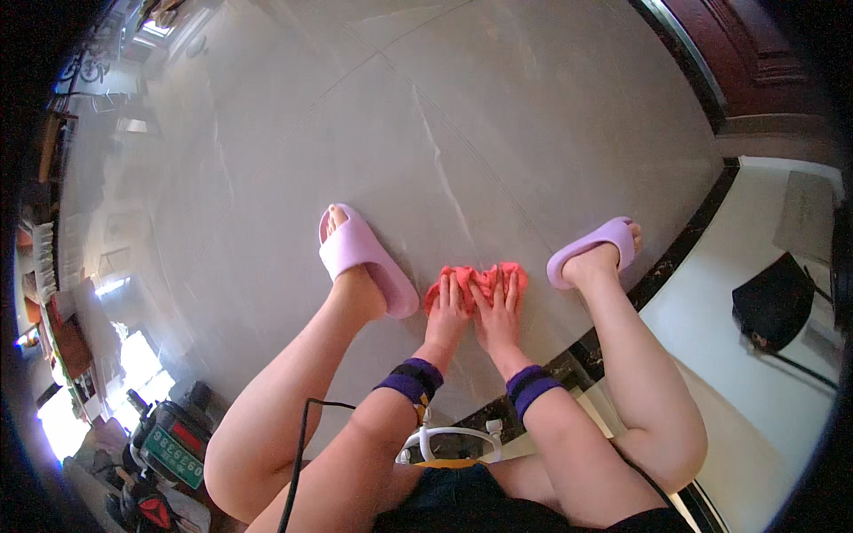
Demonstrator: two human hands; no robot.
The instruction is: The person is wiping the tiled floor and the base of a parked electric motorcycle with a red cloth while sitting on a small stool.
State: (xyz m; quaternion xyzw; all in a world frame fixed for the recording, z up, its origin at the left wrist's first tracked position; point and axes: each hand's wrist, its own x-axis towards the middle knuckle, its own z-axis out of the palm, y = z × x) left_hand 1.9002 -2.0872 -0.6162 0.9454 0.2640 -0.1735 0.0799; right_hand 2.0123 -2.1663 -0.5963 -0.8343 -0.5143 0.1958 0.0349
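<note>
A coral-red cloth (480, 276) lies bunched on the grey floor between my feet. My left hand (450, 313) presses down on its left part, fingers stretched out over the folds. Beside it, my right hand (500, 314) rests on the right part with its fingers straight and slightly spread. The two hands are close together, and their palms' undersides are hidden. Dark purple bands circle both wrists. Lilac slippers are on my feet, the left slipper (378, 262) just left of the cloth and the right slipper (591, 250) farther off to its right.
Grey tiles (293, 160) with pale veins stretch ahead. At right are a dark red door (755, 58), a black-edged pale wall and a black object (775, 302) with a cord. A parked scooter (173, 440) stands lower left. Something white and curved (458, 433) lies behind my wrists.
</note>
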